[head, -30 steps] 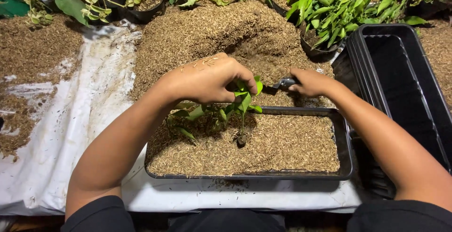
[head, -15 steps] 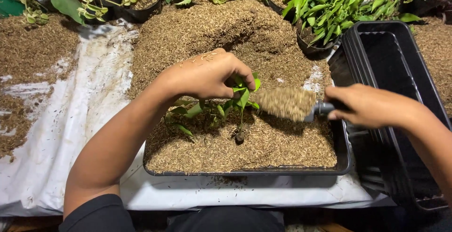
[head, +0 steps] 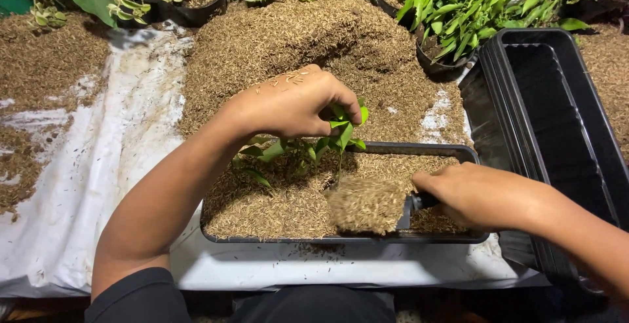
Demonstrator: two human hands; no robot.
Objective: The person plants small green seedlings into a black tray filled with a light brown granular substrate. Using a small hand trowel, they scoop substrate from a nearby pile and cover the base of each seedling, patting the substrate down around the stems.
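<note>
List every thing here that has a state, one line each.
Left hand: closed on the seedling's top.
Seedling: held upright in the planter.
Right hand: gripping the scoop's handle.
Scoop: heaped with husk.
Black planter: partly filled with husk.
Stacked black planters: top one empty.

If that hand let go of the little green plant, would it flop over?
Probably. The little green plant has a thin stem, and the left hand pinches its top upright. The husks around it look loose, so likely little support. Its leaves look soft, so it may bend rather than snap.
</note>
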